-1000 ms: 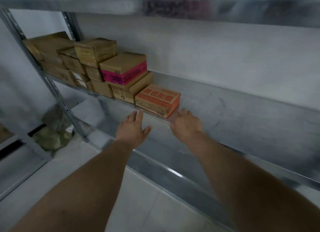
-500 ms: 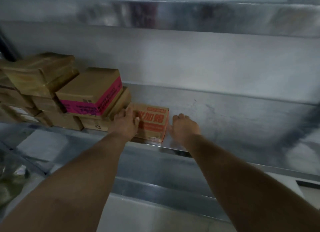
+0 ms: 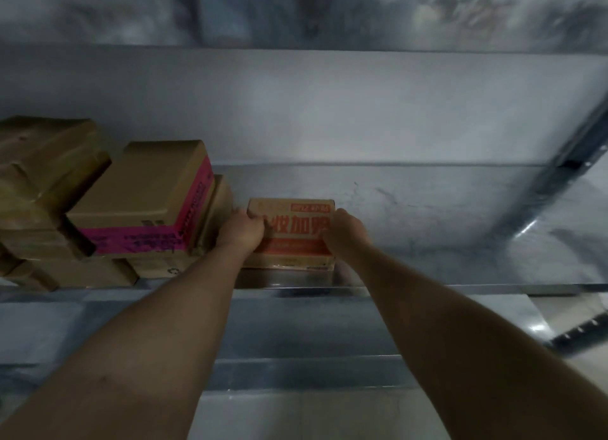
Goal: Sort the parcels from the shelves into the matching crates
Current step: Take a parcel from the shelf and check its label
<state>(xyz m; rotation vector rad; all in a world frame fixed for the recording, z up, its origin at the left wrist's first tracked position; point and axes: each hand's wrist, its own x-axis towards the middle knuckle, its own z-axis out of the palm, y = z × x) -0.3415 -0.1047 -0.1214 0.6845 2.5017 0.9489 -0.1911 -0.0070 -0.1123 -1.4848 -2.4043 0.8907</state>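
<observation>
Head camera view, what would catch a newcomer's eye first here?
The left hand and right hand grip the sides of an orange-printed parcel near the front edge of the metal shelf. Left of it, a pink-taped parcel tops a stack of plain brown parcels.

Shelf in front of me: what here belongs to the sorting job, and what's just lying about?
Job: orange box, gripped by left hand and right hand; pink-taped box and brown boxes beside it.
Just there: metal shelf, shelf post.
</observation>
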